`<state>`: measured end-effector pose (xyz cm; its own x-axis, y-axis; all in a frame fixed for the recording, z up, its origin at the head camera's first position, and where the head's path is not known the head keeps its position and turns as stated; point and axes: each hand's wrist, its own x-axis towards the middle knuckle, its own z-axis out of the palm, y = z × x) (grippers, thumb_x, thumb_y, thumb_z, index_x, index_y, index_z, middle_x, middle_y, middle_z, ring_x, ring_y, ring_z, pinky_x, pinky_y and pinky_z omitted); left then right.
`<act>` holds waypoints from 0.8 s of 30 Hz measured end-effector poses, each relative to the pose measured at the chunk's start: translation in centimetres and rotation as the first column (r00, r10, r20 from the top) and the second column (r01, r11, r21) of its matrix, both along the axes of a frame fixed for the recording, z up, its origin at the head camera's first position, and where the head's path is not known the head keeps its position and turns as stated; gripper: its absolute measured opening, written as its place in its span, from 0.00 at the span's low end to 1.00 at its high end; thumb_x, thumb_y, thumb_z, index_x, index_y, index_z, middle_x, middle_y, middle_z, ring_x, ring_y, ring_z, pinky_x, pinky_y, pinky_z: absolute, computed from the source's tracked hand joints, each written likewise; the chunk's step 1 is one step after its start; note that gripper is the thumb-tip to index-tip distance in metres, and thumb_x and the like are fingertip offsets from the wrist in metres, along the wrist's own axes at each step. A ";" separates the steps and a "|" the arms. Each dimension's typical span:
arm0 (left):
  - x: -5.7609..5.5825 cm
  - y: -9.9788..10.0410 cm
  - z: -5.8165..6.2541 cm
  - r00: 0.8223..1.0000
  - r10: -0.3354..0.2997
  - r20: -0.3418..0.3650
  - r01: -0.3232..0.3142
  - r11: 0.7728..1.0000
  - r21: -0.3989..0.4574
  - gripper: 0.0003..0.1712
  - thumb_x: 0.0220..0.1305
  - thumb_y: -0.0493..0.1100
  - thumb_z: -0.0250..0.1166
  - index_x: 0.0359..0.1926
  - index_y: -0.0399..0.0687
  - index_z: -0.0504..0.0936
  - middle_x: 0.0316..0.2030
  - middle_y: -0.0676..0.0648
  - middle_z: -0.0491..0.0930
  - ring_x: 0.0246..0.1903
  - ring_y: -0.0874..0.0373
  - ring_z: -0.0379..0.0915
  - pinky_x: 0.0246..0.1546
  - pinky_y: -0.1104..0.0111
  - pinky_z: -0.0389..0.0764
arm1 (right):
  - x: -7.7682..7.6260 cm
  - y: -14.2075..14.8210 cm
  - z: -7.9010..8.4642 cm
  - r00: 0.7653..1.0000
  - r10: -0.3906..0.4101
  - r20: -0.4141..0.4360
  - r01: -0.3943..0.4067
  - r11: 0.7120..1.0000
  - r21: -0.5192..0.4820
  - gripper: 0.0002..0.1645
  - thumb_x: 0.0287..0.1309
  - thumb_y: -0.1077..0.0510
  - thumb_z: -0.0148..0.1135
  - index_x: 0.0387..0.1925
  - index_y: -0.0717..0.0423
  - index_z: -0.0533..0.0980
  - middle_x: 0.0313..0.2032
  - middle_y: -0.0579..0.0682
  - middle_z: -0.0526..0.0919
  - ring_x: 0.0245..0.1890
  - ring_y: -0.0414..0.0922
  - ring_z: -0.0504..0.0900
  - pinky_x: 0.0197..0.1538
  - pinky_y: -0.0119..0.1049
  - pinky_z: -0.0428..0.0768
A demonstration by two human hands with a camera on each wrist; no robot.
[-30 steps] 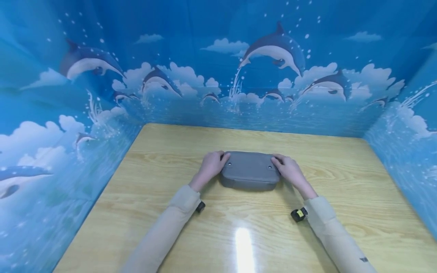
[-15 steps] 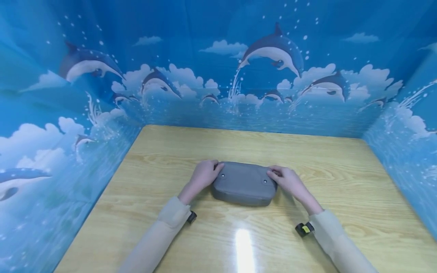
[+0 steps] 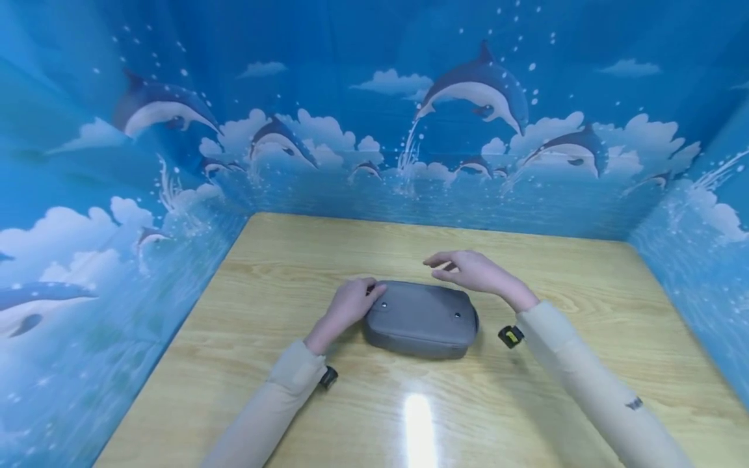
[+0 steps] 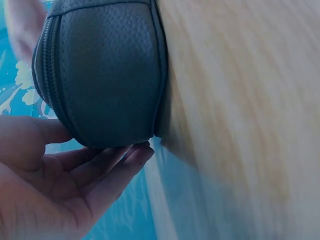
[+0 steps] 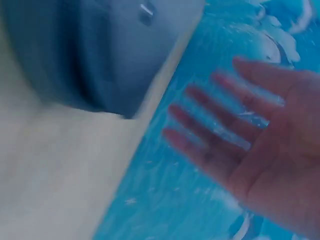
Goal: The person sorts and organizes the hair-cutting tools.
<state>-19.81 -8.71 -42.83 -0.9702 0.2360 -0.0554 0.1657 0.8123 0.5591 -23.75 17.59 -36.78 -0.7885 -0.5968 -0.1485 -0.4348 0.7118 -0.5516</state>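
Note:
A grey leather-look zip pouch [image 3: 424,315] lies on the wooden table, with two metal studs on its upper face. At its far left corner my left hand [image 3: 345,307] grips it, thumb on top and fingers behind. In the left wrist view, the thumb and fingers of that hand [image 4: 55,185] are around the pouch's edge beside the zip [image 4: 50,65]. My right hand [image 3: 471,270] is raised apart from the pouch, above its far right side, holding nothing. Its fingers are spread and blurred in the right wrist view, to the side of the pouch [image 5: 125,55].
The wooden table [image 3: 281,260] is bounded at the back and both sides by a blue curtain [image 3: 328,188] printed with dolphins. Small black wrist cameras sit under both sleeves [image 3: 292,383]. A light reflection shines on the tabletop near the front.
The pouch has slid towards me and slightly left. My right hand has let go of its right end and lifted up and away towards the back; the left hand keeps its grip.

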 end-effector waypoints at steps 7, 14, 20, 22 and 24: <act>-0.2 -0.5 -0.4 0.999 -0.011 -0.038 0.013 0.999 0.031 0.20 0.78 0.52 0.55 0.47 0.42 0.85 0.34 0.44 0.85 0.34 0.52 0.79 0.35 0.59 0.78 | -3.8 -6.9 0.9 0.950 0.310 -0.043 -0.305 0.947 0.100 0.17 0.73 0.61 0.57 0.59 0.52 0.81 0.58 0.52 0.83 0.58 0.53 0.82 0.61 0.51 0.79; -0.2 -0.3 -0.3 1.000 -0.015 -0.010 0.016 0.997 0.081 0.24 0.78 0.54 0.55 0.58 0.42 0.83 0.50 0.40 0.86 0.51 0.45 0.82 0.52 0.53 0.81 | -5.2 -10.2 -0.7 0.920 0.390 0.044 -0.390 0.896 0.214 0.26 0.63 0.75 0.60 0.55 0.49 0.84 0.53 0.46 0.87 0.57 0.48 0.82 0.61 0.44 0.79; -0.4 -0.4 -0.2 1.000 0.013 0.005 -0.014 0.995 0.101 0.23 0.76 0.54 0.58 0.57 0.41 0.84 0.48 0.41 0.87 0.45 0.50 0.84 0.46 0.57 0.82 | -5.4 -10.5 -1.4 0.914 0.404 0.036 -0.404 0.899 0.169 0.21 0.64 0.74 0.59 0.50 0.51 0.86 0.45 0.47 0.89 0.45 0.43 0.87 0.48 0.34 0.85; -0.4 -0.5 -0.3 1.000 0.023 0.003 -0.023 0.994 0.110 0.22 0.75 0.53 0.60 0.55 0.41 0.86 0.46 0.42 0.88 0.41 0.53 0.83 0.42 0.60 0.82 | -5.5 -10.4 -1.5 0.911 0.412 0.021 -0.410 0.899 0.156 0.20 0.64 0.73 0.60 0.47 0.51 0.87 0.42 0.46 0.90 0.42 0.41 0.88 0.45 0.33 0.85; -0.6 -0.6 -0.3 0.999 0.034 0.011 -0.035 0.992 0.118 0.21 0.74 0.54 0.61 0.53 0.43 0.87 0.41 0.44 0.89 0.35 0.56 0.82 0.36 0.64 0.80 | -5.6 -10.3 -1.6 0.907 0.421 -0.007 -0.415 0.897 0.153 0.16 0.65 0.70 0.63 0.44 0.50 0.88 0.39 0.45 0.90 0.39 0.40 0.88 0.43 0.32 0.85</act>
<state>-20.39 -9.29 -43.09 -0.9774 0.2079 -0.0375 0.1335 0.7454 0.6531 -29.35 7.30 -38.40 -0.4779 -0.8470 -0.2327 -0.7286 0.5302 -0.4337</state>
